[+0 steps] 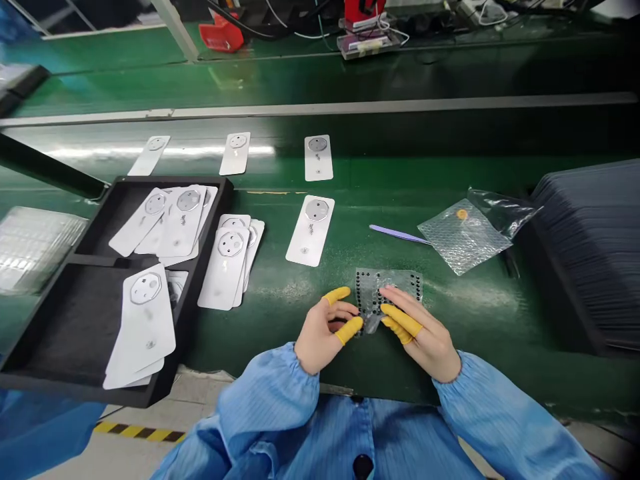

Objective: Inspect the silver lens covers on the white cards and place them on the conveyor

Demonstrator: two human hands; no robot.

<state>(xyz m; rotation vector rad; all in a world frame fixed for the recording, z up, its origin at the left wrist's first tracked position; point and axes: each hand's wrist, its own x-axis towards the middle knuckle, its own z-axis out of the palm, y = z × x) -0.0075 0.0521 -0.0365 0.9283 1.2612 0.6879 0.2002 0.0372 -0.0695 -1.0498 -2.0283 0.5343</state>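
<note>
A clear film sheet (387,288) dotted with small black parts lies on the green bench near its front edge. My left hand (325,330), with yellow finger cots on thumb and forefinger, pinches the sheet's lower left corner. My right hand (417,330), also wearing yellow cots, rests on the sheet with its fingers pressed together at the lower edge. A single white card with a round grey disc (311,230) lies just beyond my hands.
A black foam tray (75,320) holding white cards sits at the left, a stack of cards (231,260) beside it. Three more cards lie farther back. Purple tweezers (397,235) and a bubble-wrap bag (463,235) lie right; dark stacked trays (593,247) far right.
</note>
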